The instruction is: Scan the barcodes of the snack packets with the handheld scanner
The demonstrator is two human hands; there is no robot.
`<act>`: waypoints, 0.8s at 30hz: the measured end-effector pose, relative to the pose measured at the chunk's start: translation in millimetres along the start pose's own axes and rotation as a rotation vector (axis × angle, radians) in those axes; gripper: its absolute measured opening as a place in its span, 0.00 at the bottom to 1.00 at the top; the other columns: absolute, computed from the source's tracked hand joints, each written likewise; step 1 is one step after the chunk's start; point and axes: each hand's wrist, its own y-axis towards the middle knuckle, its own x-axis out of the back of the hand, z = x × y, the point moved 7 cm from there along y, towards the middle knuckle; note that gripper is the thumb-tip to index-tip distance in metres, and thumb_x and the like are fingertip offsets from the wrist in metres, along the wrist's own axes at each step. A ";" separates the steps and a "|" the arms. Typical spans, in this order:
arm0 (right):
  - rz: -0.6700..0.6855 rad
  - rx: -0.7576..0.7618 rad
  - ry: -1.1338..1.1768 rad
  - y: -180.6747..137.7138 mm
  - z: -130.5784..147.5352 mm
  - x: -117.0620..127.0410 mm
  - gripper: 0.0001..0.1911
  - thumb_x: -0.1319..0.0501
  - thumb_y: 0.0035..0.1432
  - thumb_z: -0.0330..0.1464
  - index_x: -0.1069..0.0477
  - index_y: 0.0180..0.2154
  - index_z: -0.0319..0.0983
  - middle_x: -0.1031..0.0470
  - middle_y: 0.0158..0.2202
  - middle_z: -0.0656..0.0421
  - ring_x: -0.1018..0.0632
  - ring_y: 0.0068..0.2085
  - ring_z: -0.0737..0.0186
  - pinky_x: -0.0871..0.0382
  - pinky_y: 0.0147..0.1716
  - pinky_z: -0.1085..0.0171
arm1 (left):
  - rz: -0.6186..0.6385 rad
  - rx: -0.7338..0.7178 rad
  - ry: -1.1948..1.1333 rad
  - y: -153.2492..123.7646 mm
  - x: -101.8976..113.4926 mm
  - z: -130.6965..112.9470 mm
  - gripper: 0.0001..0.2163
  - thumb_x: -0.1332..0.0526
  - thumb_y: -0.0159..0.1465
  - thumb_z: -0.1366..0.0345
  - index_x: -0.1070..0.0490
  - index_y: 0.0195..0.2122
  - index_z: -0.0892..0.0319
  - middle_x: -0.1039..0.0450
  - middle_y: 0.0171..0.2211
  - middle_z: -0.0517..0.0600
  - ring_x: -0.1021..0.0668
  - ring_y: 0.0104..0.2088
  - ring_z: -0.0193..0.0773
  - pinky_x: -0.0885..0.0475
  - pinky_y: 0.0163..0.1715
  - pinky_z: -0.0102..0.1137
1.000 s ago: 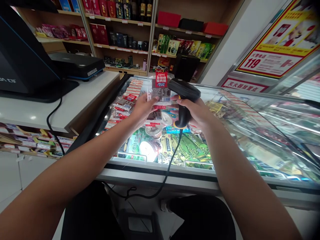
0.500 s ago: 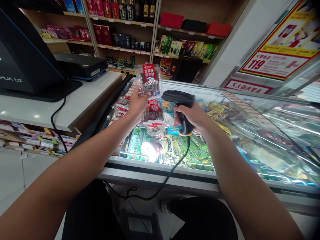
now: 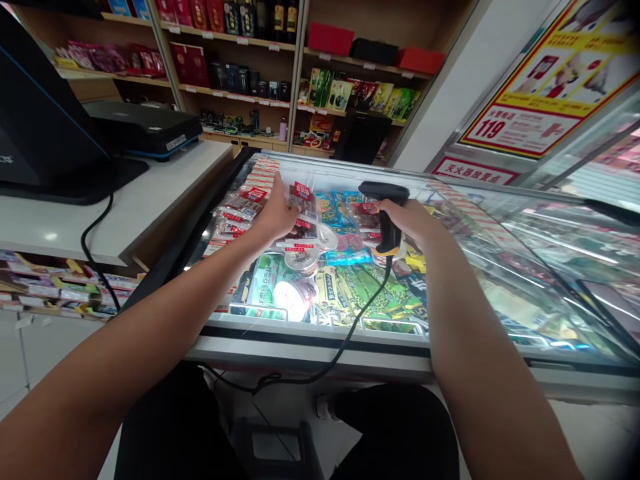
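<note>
Left hand (image 3: 277, 215) pinching a snack packet (image 3: 301, 197), right hand (image 3: 411, 223) wrapped round a scanner (image 3: 384, 193).

The left hand's fingers and thumb close on the clear, red-labelled packet just above centre frame, low over the glass lid of the freezer (image 3: 320, 347); whether it touches the glass I cannot tell. To its right the right hand fists the scanner's handle, head pointing left toward the packet, and its cable (image 3: 360, 313) trails down over the freezer's front edge. At upper left a white surface (image 3: 150, 193) carries a dark monitor (image 3: 40, 133); stocked shelves (image 3: 350, 63) run across the top.
</note>
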 end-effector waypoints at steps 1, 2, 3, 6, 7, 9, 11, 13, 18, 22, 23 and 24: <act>0.001 -0.019 -0.056 3.6 -5.2 -0.1 0.15 0.35 0.60 0.46 0.23 0.37 0.41 0.19 0.34 0.50 0.20 0.35 0.49 0.27 0.35 0.57 | 0.052 0.005 0.099 -0.6 -2.8 0.9 0.47 0.40 0.70 0.68 0.77 0.79 0.53 0.36 0.70 0.67 0.15 0.41 0.48 0.19 0.36 0.40; 0.008 -0.028 -0.090 5.9 -8.5 -1.3 0.15 0.35 0.60 0.46 0.23 0.37 0.40 0.19 0.35 0.50 0.20 0.35 0.50 0.27 0.35 0.57 | 0.105 0.005 0.200 -1.2 -5.2 1.5 0.47 0.41 0.70 0.68 0.76 0.79 0.56 0.28 0.64 0.68 0.15 0.39 0.49 0.19 0.35 0.41; 0.011 -0.030 -0.105 6.9 -10.1 -2.4 0.15 0.35 0.60 0.46 0.24 0.37 0.40 0.19 0.35 0.50 0.20 0.35 0.50 0.27 0.35 0.57 | 0.150 -0.006 0.297 -2.0 -6.4 1.0 0.46 0.41 0.69 0.68 0.73 0.79 0.58 0.22 0.57 0.67 0.15 0.37 0.50 0.20 0.35 0.41; -0.022 -0.035 -0.108 6.4 -10.7 -1.8 0.16 0.34 0.60 0.46 0.24 0.37 0.40 0.19 0.36 0.49 0.20 0.34 0.52 0.28 0.33 0.59 | 0.195 -0.073 0.569 -7.6 -3.5 -6.8 0.39 0.40 0.69 0.63 0.55 0.78 0.59 0.21 0.53 0.67 0.16 0.40 0.53 0.21 0.38 0.42; -0.029 -0.038 -0.103 6.3 -11.0 -1.4 0.17 0.34 0.60 0.47 0.24 0.37 0.39 0.19 0.35 0.49 0.20 0.34 0.52 0.28 0.33 0.59 | 0.192 -0.090 0.654 -11.0 -1.6 -10.6 0.36 0.40 0.69 0.60 0.49 0.76 0.60 0.24 0.56 0.69 0.16 0.42 0.55 0.22 0.39 0.42; -0.035 -0.046 -0.074 8.1 -13.0 -1.3 0.17 0.34 0.60 0.47 0.24 0.37 0.39 0.19 0.34 0.50 0.20 0.33 0.52 0.28 0.31 0.59 | 0.182 -0.085 0.812 -20.0 1.1 -16.7 0.32 0.41 0.69 0.55 0.41 0.72 0.62 0.32 0.63 0.74 0.16 0.46 0.59 0.22 0.40 0.43; -0.029 -0.062 -0.031 11.9 -16.7 -2.6 0.17 0.33 0.59 0.47 0.25 0.37 0.40 0.20 0.32 0.50 0.21 0.31 0.52 0.29 0.29 0.59 | 0.159 -0.103 0.953 -29.9 0.7 -24.1 0.30 0.43 0.70 0.53 0.38 0.70 0.64 0.39 0.67 0.76 0.18 0.51 0.65 0.22 0.44 0.46; -0.030 -0.079 0.035 15.5 -20.1 -4.2 0.16 0.31 0.57 0.46 0.26 0.37 0.40 0.21 0.31 0.52 0.22 0.30 0.53 0.29 0.27 0.59 | 0.125 -0.173 1.041 -38.0 -3.8 -32.7 0.28 0.44 0.71 0.53 0.36 0.67 0.64 0.40 0.67 0.75 0.20 0.56 0.67 0.23 0.47 0.48; 0.087 -0.037 0.525 11.6 -10.4 -11.4 0.16 0.26 0.52 0.38 0.26 0.40 0.41 0.25 0.32 0.59 0.24 0.31 0.59 0.26 0.29 0.59 | 0.087 -0.341 0.891 -40.9 -19.8 -38.7 0.23 0.44 0.71 0.53 0.31 0.63 0.58 0.28 0.62 0.61 0.21 0.56 0.57 0.24 0.51 0.46; 0.228 0.174 0.729 -7.8 20.1 -11.3 0.19 0.27 0.52 0.41 0.21 0.45 0.43 0.21 0.39 0.57 0.22 0.37 0.58 0.23 0.34 0.60 | 0.162 -0.288 0.429 -31.8 -26.6 -27.9 0.27 0.42 0.70 0.49 0.32 0.64 0.60 0.24 0.61 0.60 0.22 0.58 0.54 0.26 0.55 0.46; 0.231 0.226 0.731 -14.3 27.8 -10.8 0.21 0.28 0.53 0.44 0.21 0.47 0.43 0.20 0.40 0.56 0.21 0.39 0.56 0.23 0.34 0.60 | 0.189 -0.232 0.292 -29.3 -28.2 -23.3 0.30 0.40 0.70 0.46 0.33 0.66 0.61 0.25 0.63 0.62 0.21 0.56 0.53 0.25 0.53 0.45; 0.235 0.266 0.725 -21.2 35.2 -11.8 0.23 0.30 0.54 0.46 0.21 0.50 0.44 0.20 0.42 0.55 0.20 0.41 0.54 0.22 0.35 0.59 | 0.217 -0.164 0.152 -27.0 -30.4 -18.2 0.33 0.39 0.68 0.43 0.35 0.66 0.61 0.27 0.64 0.63 0.19 0.52 0.51 0.23 0.49 0.44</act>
